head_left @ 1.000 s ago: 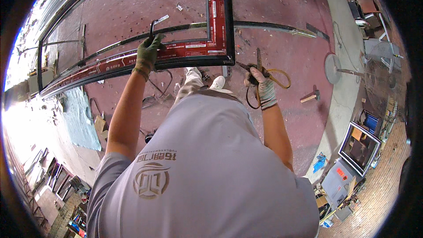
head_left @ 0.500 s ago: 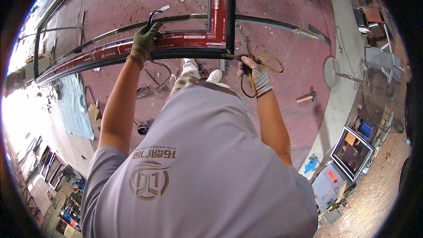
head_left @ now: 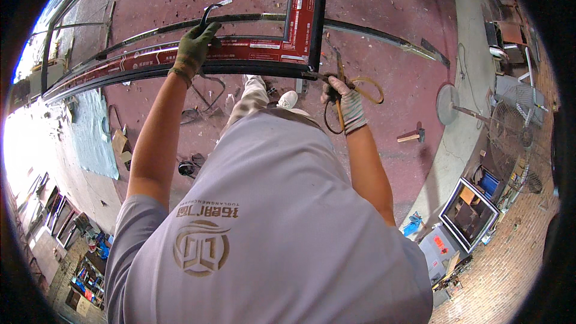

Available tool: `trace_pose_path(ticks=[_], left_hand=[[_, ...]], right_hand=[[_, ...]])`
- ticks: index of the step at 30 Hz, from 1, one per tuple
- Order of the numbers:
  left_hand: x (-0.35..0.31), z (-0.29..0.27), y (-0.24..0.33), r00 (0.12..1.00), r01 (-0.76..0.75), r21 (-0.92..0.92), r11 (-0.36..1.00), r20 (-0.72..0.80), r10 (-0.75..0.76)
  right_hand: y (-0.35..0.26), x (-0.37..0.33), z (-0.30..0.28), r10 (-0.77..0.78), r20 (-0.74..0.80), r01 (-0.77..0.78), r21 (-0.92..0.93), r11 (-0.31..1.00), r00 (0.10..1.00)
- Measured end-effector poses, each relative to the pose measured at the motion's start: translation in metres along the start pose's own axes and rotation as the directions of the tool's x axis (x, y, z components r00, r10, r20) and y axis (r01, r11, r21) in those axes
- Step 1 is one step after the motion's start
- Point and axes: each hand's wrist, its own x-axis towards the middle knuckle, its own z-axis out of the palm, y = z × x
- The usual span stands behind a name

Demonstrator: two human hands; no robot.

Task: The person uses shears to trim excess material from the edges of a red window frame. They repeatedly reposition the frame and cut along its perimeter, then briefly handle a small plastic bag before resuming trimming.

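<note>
In the head view a large black-edged window or door frame [head_left: 264, 68], covered with red printed film, spans the upper left, with its corner in front of me. My left hand [head_left: 195, 49], in a dark green glove, is closed around a thin black strip [head_left: 208, 14] above the frame's near bar. The strip's pale-tipped end sticks up, and its other part hangs in a loop below the bar. My right hand [head_left: 347, 97], in a pale striped glove, grips scissors [head_left: 375, 85] with yellow loop handles. Their blades are spread, one reaching the frame's corner.
On the reddish floor [head_left: 384, 162] lies a hammer [head_left: 411, 136] to the right. Beyond it are a round-based stand [head_left: 447, 105] and a wire-caged fan [head_left: 510, 135]. A dark-centred framed panel [head_left: 469, 213] leans at lower right. A pale blue sheet [head_left: 93, 138] is at left.
My left hand has shifted slightly left and down along the frame with the strip. The view has moved a little; my right hand keeps the scissors at the corner.
</note>
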Motion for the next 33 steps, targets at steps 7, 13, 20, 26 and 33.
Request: trace_pose_path(ticks=[7,13,20,26,33], left_hand=[[-0.004,0.002,0.002,1.000,-0.016,0.010,1.000,-0.007,0.016],[-0.004,0.003,0.001,1.000,-0.009,0.051,0.999,0.020,0.008],[0.006,0.002,0.004,0.984,-0.029,0.197,0.980,0.177,-0.007],[0.004,0.025,0.039,0.893,-0.318,0.642,0.697,0.450,-0.006],[0.000,0.050,0.049,0.576,-0.817,0.554,0.160,0.768,0.279]], right_hand=[[0.026,-0.009,0.015,-0.067,-0.118,0.073,0.046,0.996,0.991],[0.045,-0.022,0.032,0.039,-0.138,0.018,0.389,0.921,0.990],[0.066,-0.021,0.056,-0.044,-0.212,0.143,0.477,0.867,0.976],[0.070,-0.034,0.090,-0.076,-0.292,0.244,0.599,0.763,0.953],[0.076,-0.032,0.127,-0.105,-0.507,0.451,0.630,0.633,0.856]])
